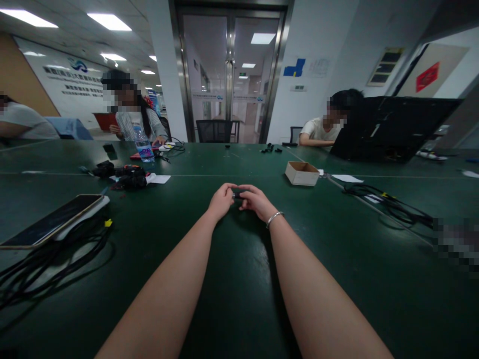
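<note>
Both hands meet above the green table, with a small black piece point(237, 195) between them that has a silvery left end and resembles a USB stick. My left hand point(221, 202) pinches the silvery end with closed fingers. The black body sits in the fingers of my right hand point(257, 201), whose thumb lies along it. A silver bangle circles my right wrist. Fingers cover much of the piece, so its full shape is hidden.
An open cardboard box point(301, 174) stands right of my hands. A phone point(52, 222) and coiled black cables point(63, 262) lie at left, more cables point(392, 205) at right. Farther off are a water bottle point(144, 145), black gear point(125, 174), a monitor point(389, 127) and several seated people.
</note>
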A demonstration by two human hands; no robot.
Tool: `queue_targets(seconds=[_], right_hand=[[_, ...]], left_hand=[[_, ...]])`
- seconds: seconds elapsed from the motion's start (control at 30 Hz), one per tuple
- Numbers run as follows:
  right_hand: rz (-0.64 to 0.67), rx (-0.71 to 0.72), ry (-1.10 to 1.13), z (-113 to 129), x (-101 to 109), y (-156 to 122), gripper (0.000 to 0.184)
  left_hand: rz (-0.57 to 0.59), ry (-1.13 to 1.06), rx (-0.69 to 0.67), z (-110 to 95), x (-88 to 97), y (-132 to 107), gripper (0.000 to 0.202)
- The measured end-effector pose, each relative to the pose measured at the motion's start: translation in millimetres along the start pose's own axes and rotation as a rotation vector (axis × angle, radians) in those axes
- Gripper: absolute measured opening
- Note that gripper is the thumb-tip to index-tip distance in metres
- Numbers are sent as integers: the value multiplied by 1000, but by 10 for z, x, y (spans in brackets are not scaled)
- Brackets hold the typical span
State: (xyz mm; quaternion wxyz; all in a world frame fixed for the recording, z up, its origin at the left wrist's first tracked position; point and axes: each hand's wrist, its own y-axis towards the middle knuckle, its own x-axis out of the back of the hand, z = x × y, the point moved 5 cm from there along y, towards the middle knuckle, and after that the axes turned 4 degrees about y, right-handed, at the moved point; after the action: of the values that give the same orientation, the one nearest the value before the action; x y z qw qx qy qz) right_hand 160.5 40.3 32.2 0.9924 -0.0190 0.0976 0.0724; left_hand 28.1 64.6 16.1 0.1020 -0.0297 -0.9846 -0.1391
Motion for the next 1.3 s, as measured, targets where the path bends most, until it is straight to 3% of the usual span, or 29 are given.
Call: queue_targets(seconds=[0.07, 0.2, 0.37, 0.53, 0.7, 0.93, 1.1, 1.3], right_hand=[[8, 7, 36, 6, -5, -5, 23], [-24, 12, 20, 7, 8, -9, 14], [-12, 19, 37, -4, 6, 8, 24], [-29, 12, -3, -24, 12, 17, 9], [-10, 43, 27, -11, 14, 1, 25], [0, 30, -51, -21, -10, 21, 7], [1, 36, 16, -9, 10, 3, 24], [4, 31, -59, -23, -9, 36, 8]], left_hand=[[-6, 11, -6, -8, -3, 1, 24], [-10, 23, -13, -29, -8, -3, 25], [2, 38, -16, -43, -6, -13, 25], [1, 39, -9, -39, -1, -14, 27], [-3, 12, 5, -24, 3, -12, 23], [-5, 6, 8, -25, -1, -11, 22], [-13, 18, 10, -2, -4, 0, 23], [-12, 29, -8, -58, -11, -21, 23]])
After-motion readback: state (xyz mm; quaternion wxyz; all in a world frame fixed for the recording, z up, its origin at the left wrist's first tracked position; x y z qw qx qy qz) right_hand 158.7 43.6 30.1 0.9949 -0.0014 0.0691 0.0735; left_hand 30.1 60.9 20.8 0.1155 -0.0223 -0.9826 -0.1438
